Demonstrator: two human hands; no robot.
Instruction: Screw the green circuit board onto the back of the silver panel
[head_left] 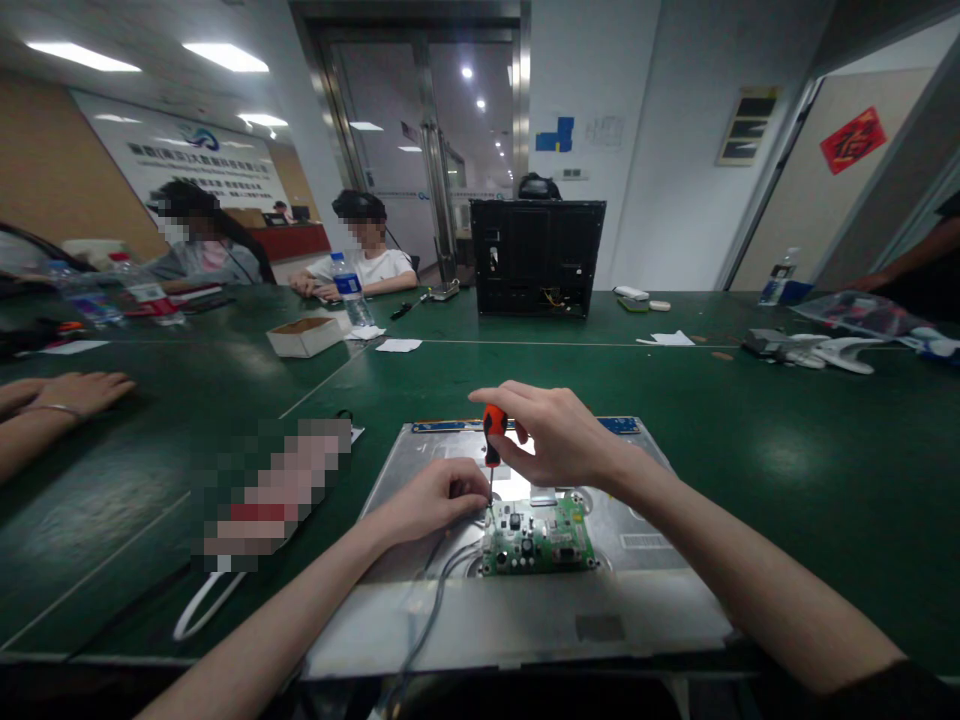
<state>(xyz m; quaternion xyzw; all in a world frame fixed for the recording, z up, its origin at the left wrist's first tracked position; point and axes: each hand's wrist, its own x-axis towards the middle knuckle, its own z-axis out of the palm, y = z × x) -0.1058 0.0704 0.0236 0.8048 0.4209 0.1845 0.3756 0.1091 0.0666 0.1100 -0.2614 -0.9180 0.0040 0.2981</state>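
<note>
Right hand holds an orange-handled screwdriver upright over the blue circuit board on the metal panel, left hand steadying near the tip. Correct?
Nearly. The head view shows the circuit board is green, not blue. The right hand does hold the screwdriver upright, with the left hand near its tip on the metal panel.

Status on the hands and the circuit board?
Right hand grips screwdriver, tip down at circuit board corner. Left hand steadies the tip. Grey cables lie beside the board.

Screwdriver [491,440] tip hidden behind my left hand [439,497]; I can't tell what it meets. My right hand [559,437] covers part of the handle. Blurred patch [270,490] on the surface [787,450] unreadable. Metal panel [517,610] near edge cut off. Wall banner [199,160] text too small.
</note>
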